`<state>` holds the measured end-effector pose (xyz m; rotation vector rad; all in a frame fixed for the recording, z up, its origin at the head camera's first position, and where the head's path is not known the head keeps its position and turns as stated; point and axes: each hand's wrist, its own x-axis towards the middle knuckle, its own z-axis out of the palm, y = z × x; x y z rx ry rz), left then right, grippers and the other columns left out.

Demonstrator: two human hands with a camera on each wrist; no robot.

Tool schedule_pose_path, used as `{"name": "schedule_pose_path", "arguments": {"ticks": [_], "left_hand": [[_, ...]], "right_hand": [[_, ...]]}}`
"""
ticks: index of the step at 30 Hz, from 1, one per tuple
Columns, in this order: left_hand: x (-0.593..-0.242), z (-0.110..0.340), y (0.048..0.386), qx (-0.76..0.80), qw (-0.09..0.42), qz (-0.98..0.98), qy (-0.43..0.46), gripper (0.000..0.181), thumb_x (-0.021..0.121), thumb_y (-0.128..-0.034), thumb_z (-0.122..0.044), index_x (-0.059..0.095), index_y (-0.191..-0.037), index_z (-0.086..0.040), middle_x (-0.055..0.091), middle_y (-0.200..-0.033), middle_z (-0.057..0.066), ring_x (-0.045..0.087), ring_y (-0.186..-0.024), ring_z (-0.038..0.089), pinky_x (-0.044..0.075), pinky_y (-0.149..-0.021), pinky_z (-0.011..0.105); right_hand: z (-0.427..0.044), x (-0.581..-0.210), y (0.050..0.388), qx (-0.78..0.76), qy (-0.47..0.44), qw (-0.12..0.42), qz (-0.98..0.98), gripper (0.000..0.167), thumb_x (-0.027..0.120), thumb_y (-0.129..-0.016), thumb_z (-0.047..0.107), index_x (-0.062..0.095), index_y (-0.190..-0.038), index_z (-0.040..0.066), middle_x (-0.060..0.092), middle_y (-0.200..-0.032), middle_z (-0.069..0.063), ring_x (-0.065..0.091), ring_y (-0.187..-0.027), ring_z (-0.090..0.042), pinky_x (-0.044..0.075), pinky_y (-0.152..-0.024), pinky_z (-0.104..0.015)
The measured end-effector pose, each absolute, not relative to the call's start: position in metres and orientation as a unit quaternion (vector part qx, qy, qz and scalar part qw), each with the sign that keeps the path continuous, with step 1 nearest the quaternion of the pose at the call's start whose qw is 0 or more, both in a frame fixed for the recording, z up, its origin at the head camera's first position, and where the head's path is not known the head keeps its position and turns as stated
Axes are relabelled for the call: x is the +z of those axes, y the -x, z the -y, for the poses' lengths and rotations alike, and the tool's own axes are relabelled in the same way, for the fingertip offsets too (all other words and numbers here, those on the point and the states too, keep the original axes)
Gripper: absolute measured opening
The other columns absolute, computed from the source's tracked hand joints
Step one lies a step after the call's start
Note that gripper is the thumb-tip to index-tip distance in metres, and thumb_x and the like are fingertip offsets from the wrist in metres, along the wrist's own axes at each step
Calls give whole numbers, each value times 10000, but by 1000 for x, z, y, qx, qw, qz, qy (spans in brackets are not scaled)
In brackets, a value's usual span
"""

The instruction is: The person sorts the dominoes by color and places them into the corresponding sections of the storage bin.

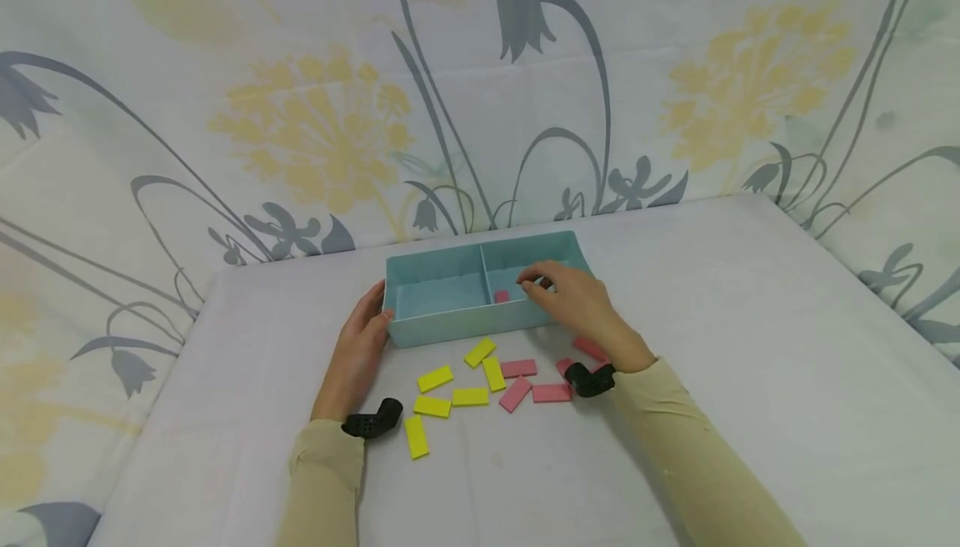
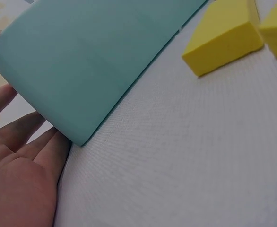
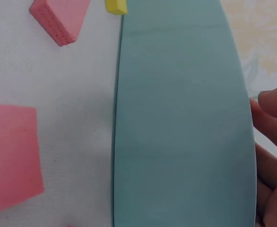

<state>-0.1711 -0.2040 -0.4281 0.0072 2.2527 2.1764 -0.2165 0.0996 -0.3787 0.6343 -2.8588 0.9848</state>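
A blue-green box (image 1: 427,330) with a divider down its middle sits at the table's far side. Holding its left end is my left hand (image 1: 358,355), thumb at the front corner and fingers along the outer side wall. Over the right compartment hovers my right hand (image 1: 573,297), its fingers loosely bent and nothing visible between them. One pink block (image 1: 502,296) lies in that compartment, near the divider. In the right wrist view, the box's front wall (image 3: 186,118) hides part of the right hand's fingers.
Several yellow blocks (image 1: 470,397) lie scattered in front of the box, on the left. To their right are several pink blocks (image 1: 551,393), some partly covered by the right wrist. A flower-printed cloth (image 1: 465,113) rises behind the white table (image 1: 750,347).
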Motion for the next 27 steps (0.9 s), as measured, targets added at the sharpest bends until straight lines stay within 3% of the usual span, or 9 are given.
{"name": "schedule_pose_path", "arguments": {"ticks": [8,15,27], "left_hand": [[-430,204,171,712,18,-702,2,553,476,-919,-336,244,-1411,-239,202,-1453,-45,214,-1304,107,206,-1059,331],[-427,204,171,700,19,-713,9,531,479,-910,-372,267,-1391,-299,211,-1446,-78,218,-1296,71,221,-1051,302],[-425,204,171,694,15,-720,10,517,449,-929,-344,253,-1403,-282,209,-1448,-76,219,-1297,79,214,-1055,316]], "right_hand": [[-110,-377,218,445,-202,-28,872,254,469,-923,303,610,-1090,173,609,-1040,-2,539,-908,-132,452,-761,-366],[-120,-372,223,540,-226,-44,810,240,481,-927,267,596,-1070,113,601,-1025,-147,579,-891,-246,474,-767,-366],[-138,-364,225,570,-240,-97,780,272,488,-926,243,562,-1125,73,589,-1009,-172,603,-841,-244,504,-750,-352]]}}
